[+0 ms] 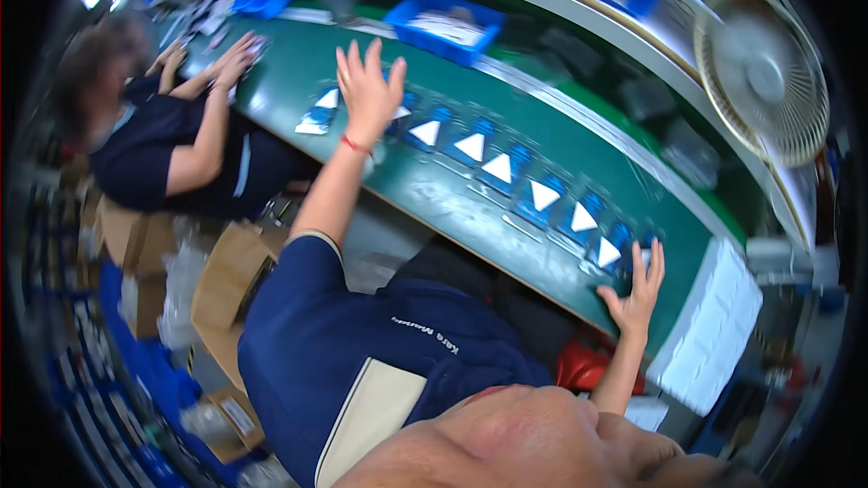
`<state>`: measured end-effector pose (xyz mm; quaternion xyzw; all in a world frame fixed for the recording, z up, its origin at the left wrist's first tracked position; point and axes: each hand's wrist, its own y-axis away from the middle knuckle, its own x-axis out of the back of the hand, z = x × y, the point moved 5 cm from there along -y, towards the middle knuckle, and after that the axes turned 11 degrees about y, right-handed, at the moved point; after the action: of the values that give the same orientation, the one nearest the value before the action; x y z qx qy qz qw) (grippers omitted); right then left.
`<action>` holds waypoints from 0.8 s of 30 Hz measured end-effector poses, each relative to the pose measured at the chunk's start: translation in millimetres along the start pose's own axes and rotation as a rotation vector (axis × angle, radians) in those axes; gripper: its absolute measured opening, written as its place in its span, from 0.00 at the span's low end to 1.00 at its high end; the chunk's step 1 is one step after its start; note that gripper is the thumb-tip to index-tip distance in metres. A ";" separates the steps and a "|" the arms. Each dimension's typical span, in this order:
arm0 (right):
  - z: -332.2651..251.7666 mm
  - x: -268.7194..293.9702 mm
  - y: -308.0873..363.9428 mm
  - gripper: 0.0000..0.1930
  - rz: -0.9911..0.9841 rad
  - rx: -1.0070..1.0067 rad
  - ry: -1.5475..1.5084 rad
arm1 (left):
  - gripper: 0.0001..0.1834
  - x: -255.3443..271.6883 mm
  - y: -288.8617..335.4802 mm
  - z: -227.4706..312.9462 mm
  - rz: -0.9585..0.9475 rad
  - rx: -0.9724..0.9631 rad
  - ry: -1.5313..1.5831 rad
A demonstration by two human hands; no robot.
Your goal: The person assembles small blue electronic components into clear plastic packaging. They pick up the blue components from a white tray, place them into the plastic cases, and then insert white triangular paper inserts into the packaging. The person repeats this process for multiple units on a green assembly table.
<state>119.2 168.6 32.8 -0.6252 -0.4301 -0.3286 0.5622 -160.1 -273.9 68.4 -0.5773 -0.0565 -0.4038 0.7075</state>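
A row of flat blue packets with white triangles, such as the packet (497, 168) near its middle, runs slantwise along the green work table (434, 185). They look clear-wrapped, though blur hides their kind. My left hand (367, 90), a red band at its wrist, is raised over the row's left part with fingers spread and nothing in it. It partly hides one packet, while another packet (320, 112) lies to its left. At the right end, my right hand (638, 296) has thumb and fingers apart beside the last clearly visible packet (608, 252); whether it touches anything is unclear.
A co-worker (172, 145) handles small items at the table's far left. Behind the row stands a blue bin (445, 29). A fan (761, 72) is at the upper right, above a white slab-like stack (710, 325). Cardboard boxes (226, 280) stand at left.
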 end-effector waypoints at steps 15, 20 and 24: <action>-6.7 -18.3 -6.4 0.49 -0.237 0.028 0.205 | 0.42 8.0 49.2 -109.0 -0.333 0.721 -0.135; -13.9 -18.1 -7.9 0.48 -0.229 0.030 0.197 | 0.39 7.3 39.7 -119.0 -0.299 0.627 -0.066; -23.2 -23.1 -14.9 0.48 -0.245 0.039 0.200 | 0.39 17.2 59.5 -78.8 -0.204 0.484 -0.086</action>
<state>97.8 141.8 21.9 -0.5211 -0.4514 -0.4469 0.5700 -141.3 -350.2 6.1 -0.3994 -0.2394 -0.4228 0.7774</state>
